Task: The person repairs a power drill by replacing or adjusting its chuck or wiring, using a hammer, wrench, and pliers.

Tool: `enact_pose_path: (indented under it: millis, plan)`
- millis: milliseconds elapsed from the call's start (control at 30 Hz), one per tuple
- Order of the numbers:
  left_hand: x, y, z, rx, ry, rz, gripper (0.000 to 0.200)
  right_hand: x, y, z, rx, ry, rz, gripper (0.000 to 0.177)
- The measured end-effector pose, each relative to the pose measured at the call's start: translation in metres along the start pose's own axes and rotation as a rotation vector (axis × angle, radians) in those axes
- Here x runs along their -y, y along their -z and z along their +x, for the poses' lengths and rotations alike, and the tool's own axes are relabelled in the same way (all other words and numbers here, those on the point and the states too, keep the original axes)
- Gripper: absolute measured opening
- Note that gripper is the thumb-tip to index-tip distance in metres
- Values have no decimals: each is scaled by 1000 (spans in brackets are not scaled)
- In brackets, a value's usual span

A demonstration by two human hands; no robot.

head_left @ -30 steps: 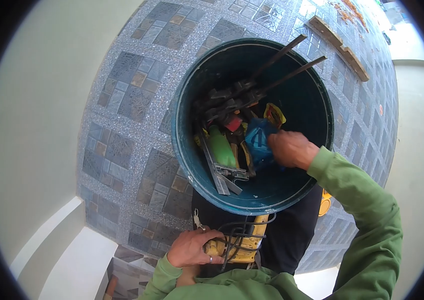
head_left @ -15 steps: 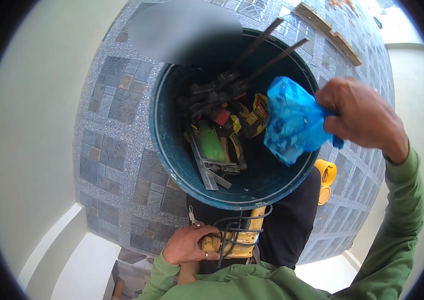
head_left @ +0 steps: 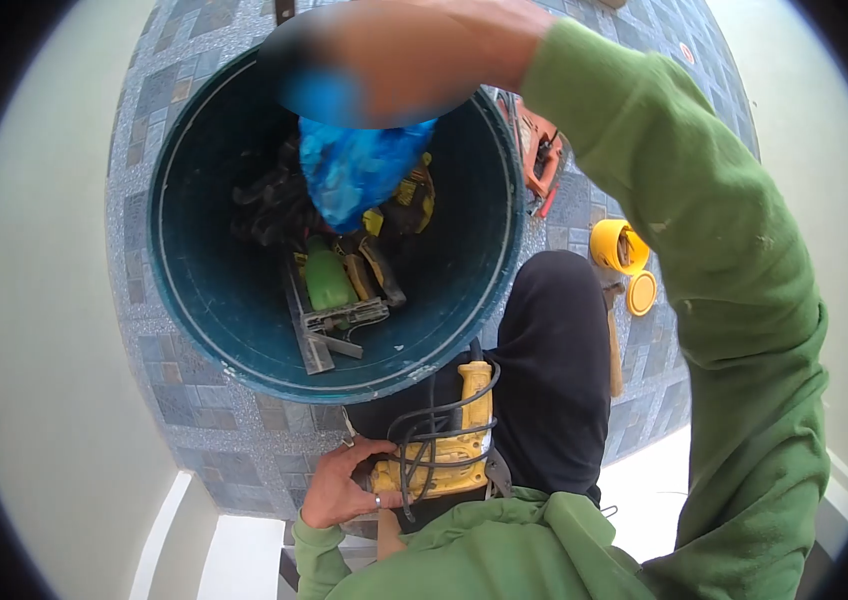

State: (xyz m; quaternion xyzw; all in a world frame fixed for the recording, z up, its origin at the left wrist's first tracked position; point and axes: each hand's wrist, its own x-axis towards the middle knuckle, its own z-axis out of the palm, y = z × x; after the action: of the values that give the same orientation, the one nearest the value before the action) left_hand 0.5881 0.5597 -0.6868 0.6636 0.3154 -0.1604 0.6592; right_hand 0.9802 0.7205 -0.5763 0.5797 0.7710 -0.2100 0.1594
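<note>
The blue plastic bag [head_left: 359, 170] hangs in the air over the open mouth of the dark green bucket [head_left: 184, 300], near its far side. Its upper end goes up into the right hand [head_left: 414, 55]. This hand is blurred at the top of the view, so the single fingers cannot be seen, but the bag hangs from it and the hand is closed on the top of the bag. The green sleeve [head_left: 704, 250] of this arm crosses the right part of the view.

Under the bag, inside the bucket, many tools lie in a heap: a green bottle-like thing [head_left: 324, 280], some yellow and black pieces, and a grey metal tool near the bottom wall.

The left hand [head_left: 339, 485] is low in the view, close to the body. Its fingers are clenched around the back end of a yellow power tool [head_left: 449, 450], which has a black cable [head_left: 414, 440] wound around it. The tool rests against the black trouser leg [head_left: 554, 360], just beside the near rim of the bucket.

The bucket stands on a grey tiled floor [head_left: 174, 400]. To the right of the leg lie a yellow ring [head_left: 616, 245] and a wooden handle [head_left: 612, 340], and an orange tool [head_left: 542, 150] lies just beside the bucket
</note>
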Motion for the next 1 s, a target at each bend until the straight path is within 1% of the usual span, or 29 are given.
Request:
enact_pose_path:
  millis: [33,67,133,167,200,267,333,367,433,467,500,533,633,733,767,833,900,933,967,1000]
  plan:
    - [1,0,1,-16,4,3,73,2,6,-7,-5,-12,10,21]
    - [-1,2,1,-5,6,16,73,6,16,-16,-22,-71,133,23]
    - [-4,5,2,14,72,-39,77,16,22,-26,-45,-134,261,26]
    - [-5,6,3,15,71,-30,77,21,23,-28,-49,-241,307,28]
    - [-5,8,4,20,86,-19,79,22,24,-29,-88,-264,339,27]
    - [-3,11,5,32,102,-3,80,19,22,-43,-177,-257,427,26]
    - [0,16,8,127,121,54,93,12,20,-56,-269,-255,530,25]
    - [-4,14,10,125,122,63,93,10,19,-65,-317,-248,576,24]
    - [-17,4,14,82,-5,237,106,7,10,-88,-413,-234,682,23]
    - [-18,-1,16,77,-2,249,106,1,6,-99,-462,-221,749,22]
    - [-18,-6,19,103,21,304,110,-6,0,-112,-515,-211,830,22]
    - [-17,3,16,150,41,333,114,-10,3,-113,-542,-208,922,21]
    - [-20,7,21,190,36,335,115,-33,-8,-151,-641,-144,1193,20]
    - [-22,5,24,200,39,379,115,-46,-36,-189,-702,-65,1414,19]
    - [-21,2,24,153,-8,382,111,-48,-47,-199,-718,-40,1472,18]
    - [-20,-3,23,130,-29,375,109,-46,-70,-212,-757,-19,1561,17]
    - [-19,-9,25,107,-56,380,104,-36,-93,-215,-820,-78,1641,17]
    - [-19,-12,25,99,-54,376,104,-26,-101,-215,-881,-214,1687,12]
    - [-19,-15,25,101,-67,397,103,-16,-109,-215,-940,-354,1726,11]
    - [-19,-17,25,107,-81,420,102,-8,-119,-214,-999,-501,1760,16]
